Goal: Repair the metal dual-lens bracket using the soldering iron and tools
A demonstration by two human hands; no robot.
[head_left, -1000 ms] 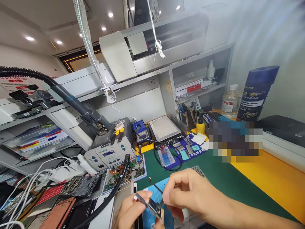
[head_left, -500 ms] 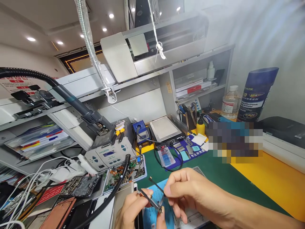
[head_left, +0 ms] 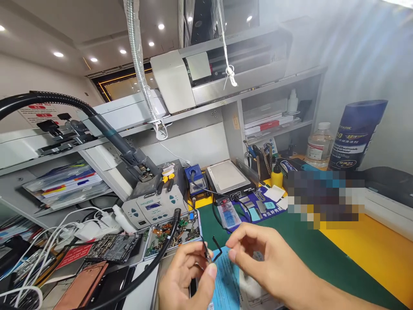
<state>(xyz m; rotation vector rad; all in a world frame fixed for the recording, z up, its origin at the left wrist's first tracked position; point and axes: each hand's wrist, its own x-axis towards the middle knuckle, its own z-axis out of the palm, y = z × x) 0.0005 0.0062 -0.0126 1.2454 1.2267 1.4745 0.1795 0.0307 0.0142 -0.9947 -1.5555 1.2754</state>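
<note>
My left hand (head_left: 190,275) pinches a small, thin dark electronic part (head_left: 206,254) between thumb and fingertips. A bent black strip (head_left: 217,249) sticks up from it on the right, its far end free in the air. My right hand (head_left: 261,262) hovers just right of the strip, its fingers curled and the thumb and index tips slightly apart. I see nothing between them. Below the hands lies a blue printed sheet (head_left: 226,280), partly covered by them, on the green mat (head_left: 303,258).
At left are a tray of small circuit parts (head_left: 174,234), a black hose (head_left: 142,275), phone boards (head_left: 112,247) and white cables (head_left: 48,241). Behind stand a grey rework station (head_left: 158,204) and a flat plate heater (head_left: 227,176). A spray can (head_left: 355,133) and clear bottle (head_left: 318,146) stand at right.
My right hand has come off the black strip and sits slightly apart from it. My left hand keeps the part and has turned it more upright. The view has shifted a little.
</note>
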